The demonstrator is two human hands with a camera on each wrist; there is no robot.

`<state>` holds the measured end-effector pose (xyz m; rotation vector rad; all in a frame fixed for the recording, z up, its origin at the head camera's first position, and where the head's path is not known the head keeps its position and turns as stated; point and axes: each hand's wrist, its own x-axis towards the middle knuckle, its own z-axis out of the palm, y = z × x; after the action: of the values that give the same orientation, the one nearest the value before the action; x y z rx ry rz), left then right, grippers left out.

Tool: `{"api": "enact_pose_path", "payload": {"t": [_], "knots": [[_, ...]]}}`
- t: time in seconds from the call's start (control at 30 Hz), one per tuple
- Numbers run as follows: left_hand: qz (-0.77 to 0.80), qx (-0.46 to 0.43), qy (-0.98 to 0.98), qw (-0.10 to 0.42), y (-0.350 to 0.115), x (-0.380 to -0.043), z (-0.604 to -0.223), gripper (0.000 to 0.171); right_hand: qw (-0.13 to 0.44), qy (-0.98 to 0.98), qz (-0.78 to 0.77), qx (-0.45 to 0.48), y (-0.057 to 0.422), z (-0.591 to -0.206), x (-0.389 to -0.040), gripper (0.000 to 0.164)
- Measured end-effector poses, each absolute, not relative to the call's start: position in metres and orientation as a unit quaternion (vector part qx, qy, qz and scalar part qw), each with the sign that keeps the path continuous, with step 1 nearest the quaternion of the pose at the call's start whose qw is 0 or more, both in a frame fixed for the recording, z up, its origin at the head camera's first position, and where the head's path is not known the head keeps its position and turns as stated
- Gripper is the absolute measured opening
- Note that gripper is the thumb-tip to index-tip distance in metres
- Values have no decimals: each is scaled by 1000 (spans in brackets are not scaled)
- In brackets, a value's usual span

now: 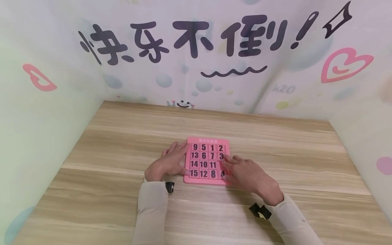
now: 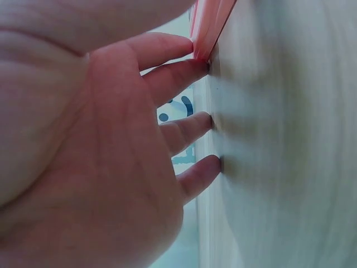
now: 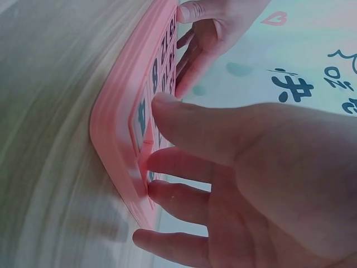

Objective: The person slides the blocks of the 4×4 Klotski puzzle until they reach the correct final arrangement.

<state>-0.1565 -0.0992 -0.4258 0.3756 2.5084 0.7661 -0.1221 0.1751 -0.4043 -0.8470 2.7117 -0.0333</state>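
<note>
A pink number slide puzzle (image 1: 207, 140) lies flat on the wooden table. Its numbered tiles sit in rows, with an unfilled slot at the right of the third row. Along the puzzle's left edge is my left hand (image 1: 166, 163), thumb on the lower left corner of the frame and fingers spread. In the left wrist view, fingertips (image 2: 207, 120) of that hand rest on the table and against the puzzle's side. My right hand (image 1: 249, 173) reaches over the right side; its thumb (image 3: 184, 114) touches the 4 tile (image 1: 222, 174), and other fingertips rest near the 3 tile (image 1: 221, 156).
The wooden table (image 1: 122, 143) extends around the puzzle on every side. A printed white backdrop (image 1: 183, 81) with large dark characters stands behind it, with pale side panels (image 1: 36, 136) at left and right. Black wrist devices (image 1: 260, 211) sit by the sleeves.
</note>
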Motion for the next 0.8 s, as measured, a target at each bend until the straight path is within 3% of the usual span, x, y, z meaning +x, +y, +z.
{"api": "enact_pose_path", "payload": {"t": [0.4, 0.63, 0.8], "knots": [[280, 146, 918, 241, -100, -156, -429, 103, 141, 942, -21, -304, 175, -399, -118, 56], [281, 146, 917, 243, -100, -157, -427, 103, 195, 924, -9, -328, 176, -380, -105, 55], [280, 148, 916, 245, -100, -156, -426, 104, 202, 907, 35, -367, 174, -374, -99, 48]]}}
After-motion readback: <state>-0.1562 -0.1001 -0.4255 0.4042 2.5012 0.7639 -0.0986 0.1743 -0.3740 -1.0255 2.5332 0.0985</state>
